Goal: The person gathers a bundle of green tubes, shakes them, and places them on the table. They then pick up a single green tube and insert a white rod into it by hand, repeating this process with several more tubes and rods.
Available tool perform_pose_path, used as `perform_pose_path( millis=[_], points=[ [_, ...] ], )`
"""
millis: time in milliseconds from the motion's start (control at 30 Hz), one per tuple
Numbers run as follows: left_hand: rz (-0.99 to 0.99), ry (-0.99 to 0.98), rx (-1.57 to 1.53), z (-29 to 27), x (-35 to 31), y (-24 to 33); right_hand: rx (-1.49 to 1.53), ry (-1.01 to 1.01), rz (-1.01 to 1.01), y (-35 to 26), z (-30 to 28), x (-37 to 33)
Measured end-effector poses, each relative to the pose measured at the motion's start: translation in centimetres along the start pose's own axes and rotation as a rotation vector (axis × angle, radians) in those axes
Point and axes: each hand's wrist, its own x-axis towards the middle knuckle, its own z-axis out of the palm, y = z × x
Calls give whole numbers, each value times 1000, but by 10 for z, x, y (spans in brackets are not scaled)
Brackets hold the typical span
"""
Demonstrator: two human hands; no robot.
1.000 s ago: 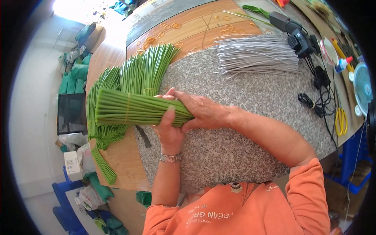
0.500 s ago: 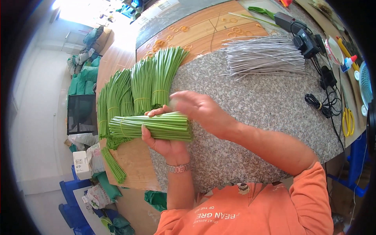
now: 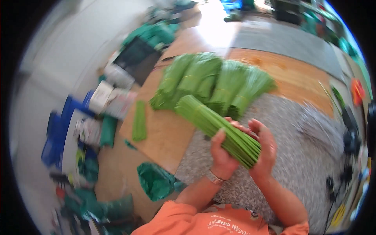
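Observation:
A thick bundle of long green stems (image 3: 211,122), with a yellow rubber band round it, is held tilted above the table. My left hand (image 3: 226,153), with a metal watch on its wrist, wraps round it, the thumb lying across the near side. At the bundle's lower right end my right hand (image 3: 265,150) cups the cut ends, its fingers curled and touching the stems. Just beyond, several more banded green bundles (image 3: 196,78) lie side by side. A thinner green bundle (image 3: 139,121) rests apart on the wooden part at the left. The picture is blurred.
A pile of thin grey-white rods (image 3: 319,127) lies on the speckled table top (image 3: 290,184) at the right. Black devices (image 3: 351,139) and yellow-handled scissors (image 3: 337,215) are near the right edge. Green bags (image 3: 154,180), a blue stool-like object (image 3: 58,133) and a dark box (image 3: 137,58) stand at the left.
The view has swung left, so the table appears turned. The held bundle now tilts down to the right. My right hand has come from above the bundle to its cut end.

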Motion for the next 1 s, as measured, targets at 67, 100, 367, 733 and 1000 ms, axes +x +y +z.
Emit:
perform_pose_path(
  millis=[67,100,367,733,1000],
  points=[
    [60,3,4,-3,-10,10,40,-37,36,9,8,-7],
    [66,-58,-28,-6,-13,16,47,-46,21,11,12,-9],
    [102,271,373,-29,-32,147,-265,-281,52,43,31,-29],
    [-197,778,1052,-83,22,427,-451,-287,153,39,-28,-13],
    [-212,693,2203,-149,67,464,-599,-385,84,47,-30,-16]
  ],
)
